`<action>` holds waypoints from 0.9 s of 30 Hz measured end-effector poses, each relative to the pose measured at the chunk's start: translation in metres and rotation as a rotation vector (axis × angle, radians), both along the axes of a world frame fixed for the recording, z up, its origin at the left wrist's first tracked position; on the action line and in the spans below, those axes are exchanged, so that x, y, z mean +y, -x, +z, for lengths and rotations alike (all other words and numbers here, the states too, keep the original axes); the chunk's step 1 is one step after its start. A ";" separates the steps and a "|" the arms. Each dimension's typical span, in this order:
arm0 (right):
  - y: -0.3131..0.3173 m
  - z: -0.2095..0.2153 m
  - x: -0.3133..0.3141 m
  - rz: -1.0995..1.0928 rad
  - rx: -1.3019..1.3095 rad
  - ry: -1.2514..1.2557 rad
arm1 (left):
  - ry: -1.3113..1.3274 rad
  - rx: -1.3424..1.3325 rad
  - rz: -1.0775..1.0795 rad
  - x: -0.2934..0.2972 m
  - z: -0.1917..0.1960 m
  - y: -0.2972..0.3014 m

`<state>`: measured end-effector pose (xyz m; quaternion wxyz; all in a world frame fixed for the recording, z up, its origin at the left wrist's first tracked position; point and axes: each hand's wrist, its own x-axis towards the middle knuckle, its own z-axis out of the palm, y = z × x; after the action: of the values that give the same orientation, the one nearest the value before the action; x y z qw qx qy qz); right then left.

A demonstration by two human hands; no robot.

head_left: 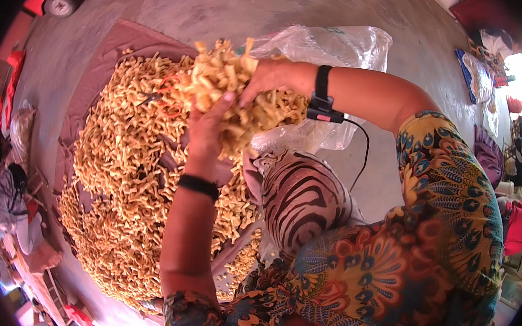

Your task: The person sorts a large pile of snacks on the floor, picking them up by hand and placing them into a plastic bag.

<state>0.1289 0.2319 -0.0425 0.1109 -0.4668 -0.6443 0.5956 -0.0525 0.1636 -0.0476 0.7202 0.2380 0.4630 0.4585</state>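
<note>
A big clump of tan, knobby, stick-like pieces [222, 73] is raised between my hands. My left hand [207, 129] presses it from the near left side, thumb up. From the right my right hand [273, 78] closes over it, fingers bent inward. Just right of and below the clump, a clear plastic bag [350, 46] lies spread, with more such pieces at its left end. Left of my hands is a broad heap of the same pieces [118, 157]. On that heap rests what looks like a pair of scissors [173, 111] with orange handles, partly covered.
A brown cloth [123, 41] lies beneath the heap on the grey floor [247, 6]. My knee in zebra-striped fabric [307, 196] rises close below my hands. A black cable [366, 147] hangs from my right wrist. Bundles and household items line both sides; a red wheeled thing [51, 4] stands far left.
</note>
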 end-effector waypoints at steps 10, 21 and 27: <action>-0.155 -0.138 -0.003 -0.221 -0.469 -0.347 | -0.014 0.612 -0.430 0.042 -0.181 -0.148; -0.244 -0.149 -0.032 -0.258 -0.470 -0.319 | -0.514 0.837 -0.714 0.019 -0.104 -0.120; -0.155 -0.088 -0.007 -0.104 -0.671 -0.517 | -0.387 0.833 -0.007 -0.072 -0.134 0.025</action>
<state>0.2841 0.2249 -0.1308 0.0381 -0.6233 -0.7485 0.2231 -0.0774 0.0920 -0.1820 0.4164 0.5338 0.6181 0.3996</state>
